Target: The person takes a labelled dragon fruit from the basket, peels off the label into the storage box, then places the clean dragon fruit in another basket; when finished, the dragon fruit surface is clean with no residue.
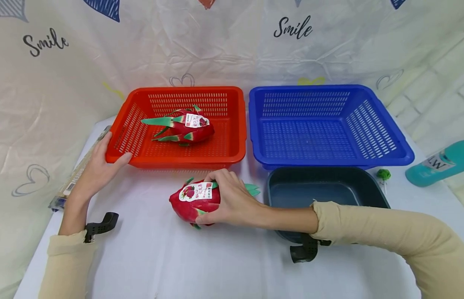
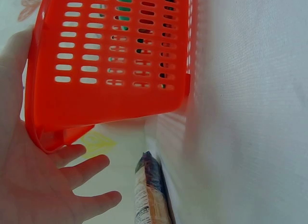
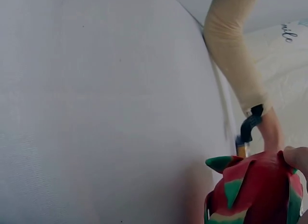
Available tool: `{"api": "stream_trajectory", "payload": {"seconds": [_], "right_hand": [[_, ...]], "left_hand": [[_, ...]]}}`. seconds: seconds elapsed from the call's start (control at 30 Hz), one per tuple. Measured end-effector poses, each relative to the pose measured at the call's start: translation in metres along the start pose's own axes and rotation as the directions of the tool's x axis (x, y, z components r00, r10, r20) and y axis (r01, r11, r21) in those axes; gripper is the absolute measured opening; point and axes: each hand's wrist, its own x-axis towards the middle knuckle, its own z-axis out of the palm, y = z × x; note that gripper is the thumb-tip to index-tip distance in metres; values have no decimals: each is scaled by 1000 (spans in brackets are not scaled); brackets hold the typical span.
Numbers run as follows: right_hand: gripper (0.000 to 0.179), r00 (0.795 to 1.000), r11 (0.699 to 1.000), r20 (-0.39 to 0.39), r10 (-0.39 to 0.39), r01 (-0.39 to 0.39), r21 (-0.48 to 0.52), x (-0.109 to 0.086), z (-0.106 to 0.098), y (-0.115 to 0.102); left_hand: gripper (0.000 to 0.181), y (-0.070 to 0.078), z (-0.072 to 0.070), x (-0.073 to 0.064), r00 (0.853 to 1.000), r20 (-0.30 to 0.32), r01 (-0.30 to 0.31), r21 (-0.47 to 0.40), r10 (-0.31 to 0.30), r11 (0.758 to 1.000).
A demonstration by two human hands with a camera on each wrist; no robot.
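Observation:
My right hand (image 1: 233,199) grips a red dragon fruit (image 1: 196,201) from above, thumb on its near side. A white label faces up on the fruit, and green leaf tips stick out past the hand. In the right wrist view, the same dragon fruit (image 3: 255,185) shows its green-tipped scales. My left hand (image 1: 99,168) rests against the near left corner of a red basket (image 1: 187,160), thumb along the front rim and fingers extended along the side. Inside that basket lies a second labelled dragon fruit (image 1: 198,131), its leaves pointing left.
A blue basket (image 1: 330,162) stands right of the red one. In front of it a dark rectangular tub (image 1: 310,187) sits partly under my right forearm. Further right are a green lollipop (image 1: 383,174) and a teal bottle (image 1: 437,164). A long package (image 1: 72,180) lies along the left table edge.

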Motion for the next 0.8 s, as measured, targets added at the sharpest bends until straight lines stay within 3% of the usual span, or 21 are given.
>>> {"api": "stream_trajectory", "payload": {"seconds": [0.33,0.8], "right_hand": [[77,1000,999,11,10,-10,-36,0,5,8],[83,993,998,103,51,-47,-47,-5,-1,5]], "left_hand": [[89,1,0,0,1000,-6,-7,-1,7,1000],[88,1,0,-1,1000,-2,-5,-6,5,1000]]}}
